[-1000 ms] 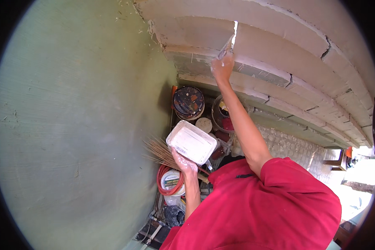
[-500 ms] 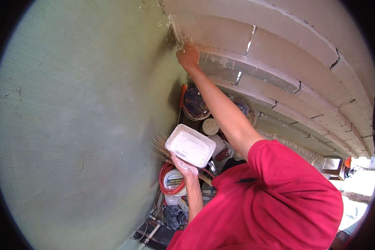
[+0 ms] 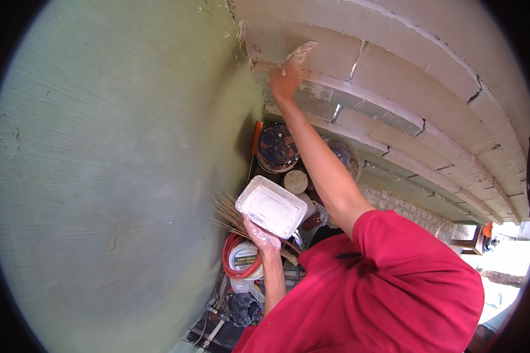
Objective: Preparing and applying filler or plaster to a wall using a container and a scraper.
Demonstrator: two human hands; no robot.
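Note:
My right hand [image 3: 285, 81] is raised, its fingers closed round a putty knife [image 3: 301, 53] whose blade is smeared with whitish filler. The blade lies against or very close to the pale block wall [image 3: 330, 53], right of the corner with the green wall [image 3: 118, 165]; I cannot tell if it touches. Lower down, my left hand [image 3: 262, 236], spotted with white, holds a white rectangular plastic tub [image 3: 272, 209] from beneath and along its near side. White residue coats the inside of the tub.
Below stand a dark stained bucket [image 3: 278, 144], a round pale lid [image 3: 295, 182] and another bucket [image 3: 346, 157]. A coiled red hose [image 3: 228, 259] lies round a white tub, with thin sticks [image 3: 228, 213] beside it. Seams and open cracks run across the block wall.
My right hand has moved right and slightly down from the corner, and the putty knife's blade now shows, angled up to the right. The left hand and tub have barely shifted.

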